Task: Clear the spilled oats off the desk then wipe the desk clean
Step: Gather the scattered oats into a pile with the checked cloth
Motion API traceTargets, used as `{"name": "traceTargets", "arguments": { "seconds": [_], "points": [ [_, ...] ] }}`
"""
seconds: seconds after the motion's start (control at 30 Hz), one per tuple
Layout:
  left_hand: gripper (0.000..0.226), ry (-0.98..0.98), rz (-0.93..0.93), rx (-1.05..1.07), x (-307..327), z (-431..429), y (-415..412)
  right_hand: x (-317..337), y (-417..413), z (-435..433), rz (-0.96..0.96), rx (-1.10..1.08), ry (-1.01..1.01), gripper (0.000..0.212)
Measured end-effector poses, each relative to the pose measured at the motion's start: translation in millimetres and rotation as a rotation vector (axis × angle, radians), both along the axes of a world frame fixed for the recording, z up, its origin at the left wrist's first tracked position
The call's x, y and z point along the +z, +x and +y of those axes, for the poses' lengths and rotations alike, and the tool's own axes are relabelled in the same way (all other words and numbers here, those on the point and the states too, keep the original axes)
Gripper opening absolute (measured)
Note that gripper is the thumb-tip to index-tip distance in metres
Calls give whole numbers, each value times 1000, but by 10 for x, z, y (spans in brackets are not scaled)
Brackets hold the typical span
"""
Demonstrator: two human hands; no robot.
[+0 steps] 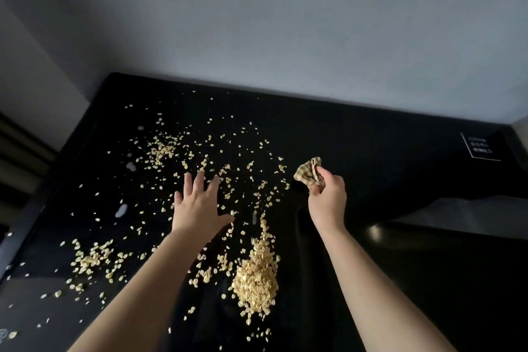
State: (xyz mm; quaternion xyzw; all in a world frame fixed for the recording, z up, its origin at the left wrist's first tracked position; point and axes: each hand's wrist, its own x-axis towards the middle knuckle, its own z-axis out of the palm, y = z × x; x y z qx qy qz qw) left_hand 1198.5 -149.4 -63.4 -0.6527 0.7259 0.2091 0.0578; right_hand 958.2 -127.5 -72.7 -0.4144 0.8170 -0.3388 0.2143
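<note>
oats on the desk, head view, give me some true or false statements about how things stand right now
1. The right hand holds a checked cloth. True.
2. The left hand holds a brush. False: its fingers are spread open and it holds nothing.
3. The biggest pile of oats lies between the two forearms. True.
4. The desk is white. False: it is black and glossy.
5. All the oats are gathered in one heap. False: loose oats are scattered over the left and middle of the desk.
</note>
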Motion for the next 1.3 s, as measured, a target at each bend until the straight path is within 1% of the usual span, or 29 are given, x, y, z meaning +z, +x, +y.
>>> {"name": "traceTargets", "arguments": {
  "seconds": [0.1, 0.27, 0.4, 0.5, 0.63, 0.73, 0.8, 0.9, 0.97, 1.07, 1.17, 1.23, 1.3],
  "points": [
    [105, 33, 24, 49, -35, -168, -18, -62, -75, -390, 56, 69, -60, 47],
    [114, 78, -55, 18, -81, -189, -24, -180, -66, -804, 192, 309, -133, 42],
    [119, 109, -60, 13, -89, -192, -31, -214, 29, -620, 302, 505, -129, 39],
    [119, 114, -49, 10, -90, -178, -39, -194, 109, -258, 306, 580, -116, 39],
    [118, 111, -33, 6, -92, -171, -38, -157, 284, 222, 204, 647, -84, 41],
    [118, 105, -6, 18, -95, -184, -28, -127, 388, 423, 125, 700, -32, 41],
    [117, 96, 5, 23, -97, -184, -16, -61, 406, 455, -11, 734, 19, 40],
    [113, 31, 46, 60, -71, -232, 4, 114, 292, 279, -256, 652, 73, 38],
    [106, -41, 80, 93, -38, -307, 10, 177, 179, 28, -292, 537, 20, 39],
    [104, -96, 94, 87, -58, -458, 0, 126, 63, -464, -140, 408, -105, 39],
    [108, -19, 82, 56, -131, -561, 7, -98, 30, -907, 40, 326, -185, 38],
    [105, 3, 64, 39, -171, -559, 17, -244, 78, -1053, 152, 329, -204, 38],
    [102, -12, 54, 26, -181, -539, 23, -326, 155, -1061, 253, 405, -206, 39]
  ]
}}
